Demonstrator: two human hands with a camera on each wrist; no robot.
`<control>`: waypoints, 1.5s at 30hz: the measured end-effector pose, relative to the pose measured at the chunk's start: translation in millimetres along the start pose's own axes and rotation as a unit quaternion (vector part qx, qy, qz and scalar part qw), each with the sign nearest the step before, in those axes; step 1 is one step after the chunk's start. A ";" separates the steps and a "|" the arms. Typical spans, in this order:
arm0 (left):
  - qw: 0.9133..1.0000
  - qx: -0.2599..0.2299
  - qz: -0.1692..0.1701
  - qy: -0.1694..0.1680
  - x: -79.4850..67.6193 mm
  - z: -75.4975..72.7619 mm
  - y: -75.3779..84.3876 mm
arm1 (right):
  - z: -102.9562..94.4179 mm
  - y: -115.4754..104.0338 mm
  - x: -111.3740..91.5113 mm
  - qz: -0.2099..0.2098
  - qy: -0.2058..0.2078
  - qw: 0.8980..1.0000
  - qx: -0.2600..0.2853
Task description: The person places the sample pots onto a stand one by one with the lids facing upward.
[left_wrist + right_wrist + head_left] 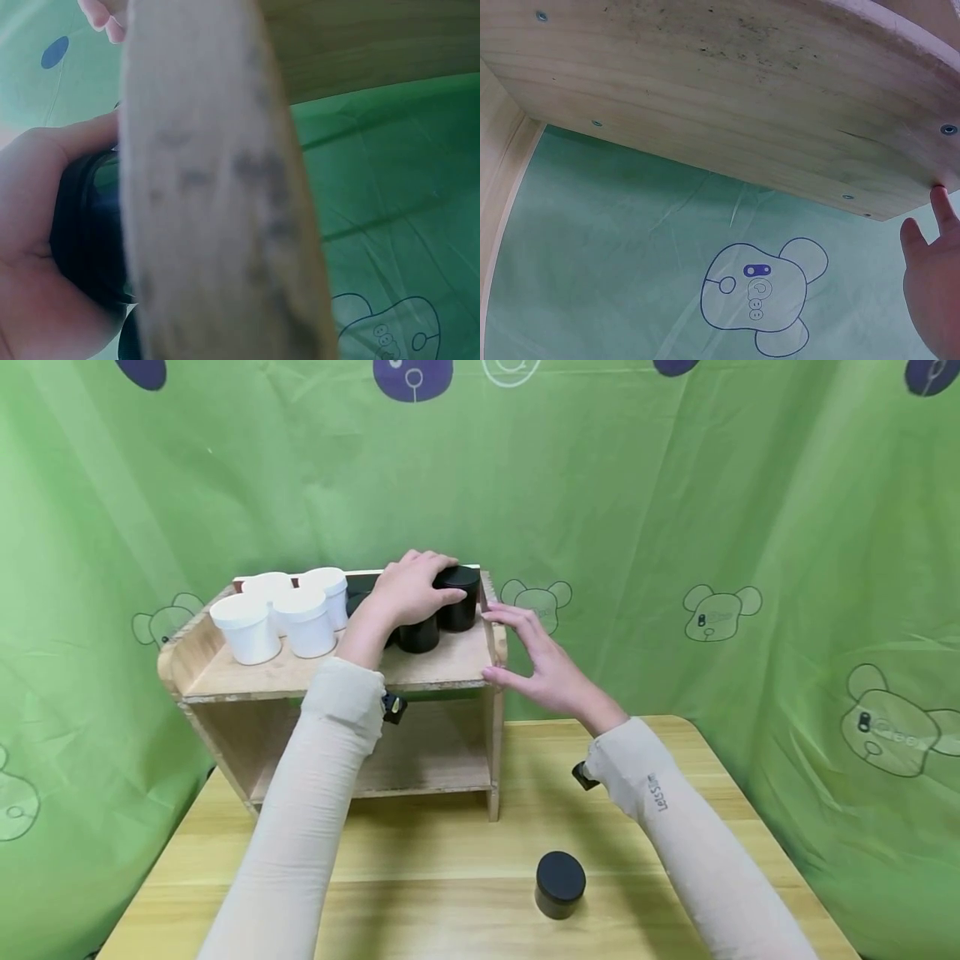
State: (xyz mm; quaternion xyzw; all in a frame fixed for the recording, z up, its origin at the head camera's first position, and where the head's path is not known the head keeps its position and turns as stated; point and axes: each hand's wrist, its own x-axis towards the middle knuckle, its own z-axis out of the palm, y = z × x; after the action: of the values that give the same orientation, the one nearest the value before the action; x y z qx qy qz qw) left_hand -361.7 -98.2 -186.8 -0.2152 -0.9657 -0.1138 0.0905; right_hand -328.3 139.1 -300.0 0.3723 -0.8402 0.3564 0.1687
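Note:
My left hand (pixel 414 589) reaches over the top of a small wooden shelf and grips a black lidded jar (pixel 460 610) at the right back corner. In the left wrist view its fingers curl round the dark jar (pixel 94 225), partly hidden by the shelf's edge (pixel 210 180). Another black jar (pixel 418 637) stands in front, beneath the hand, and more black ones are half covered by it. My right hand (pixel 551 672) touches the shelf's right side panel (pixel 495 635), fingers spread; in the right wrist view its fingertips meet the wood.
Several white lidded tubs (pixel 251 631) stand at the left of the shelf's top board. One black jar (pixel 559 883) sits on the wooden table (pixel 450 852), front right of the shelf. A green printed curtain (pixel 637 527) surrounds the table at the back and sides.

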 end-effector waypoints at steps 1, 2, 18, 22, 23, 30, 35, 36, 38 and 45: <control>1.000 0.001 0.000 -0.001 0.3 -0.8 0.5 | -0.3 0.3 0.3 -0.001 0.001 1.000 -0.001; 1.000 0.002 0.001 -0.003 0.4 -1.5 1.0 | -0.5 0.5 0.5 -0.002 0.002 1.000 0.000; 1.000 0.001 0.008 0.001 4.9 -6.2 -0.5 | -4.8 -1.8 1.2 -0.007 0.006 1.000 -0.006; 1.000 -0.001 0.008 0.006 4.7 -5.8 -1.8 | -4.5 -1.6 1.7 -0.006 0.004 1.000 -0.004; 1.000 -0.001 0.008 0.008 4.7 -5.7 -1.9 | -4.4 -1.5 1.8 -0.007 0.004 1.000 -0.004; 1.000 0.003 0.005 0.024 2.6 -5.9 -1.7 | -3.5 -0.3 2.3 -0.006 0.006 1.000 -0.005; 0.999 -0.009 0.008 0.042 -2.6 -7.6 -0.7 | -3.5 0.0 2.9 -0.003 0.004 1.000 -0.005; 0.999 -0.012 0.010 0.046 -3.6 -7.6 -0.7 | -3.7 -0.1 2.9 -0.002 0.003 1.000 -0.006; 0.998 -0.017 0.014 0.055 -6.5 -7.2 -0.5 | -4.1 -0.3 3.0 0.000 0.001 1.000 -0.007; 0.990 -0.048 0.033 0.130 -24.0 -1.4 -0.9 | -5.7 -0.1 2.7 0.003 -0.004 1.000 -0.012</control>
State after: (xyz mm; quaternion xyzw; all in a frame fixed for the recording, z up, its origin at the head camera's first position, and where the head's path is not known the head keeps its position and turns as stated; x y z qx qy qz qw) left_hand -340.5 -108.8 -190.9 -0.2345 -0.9316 -0.1838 0.2083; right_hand -329.9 141.7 -294.6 0.3690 -0.8464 0.3451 0.1687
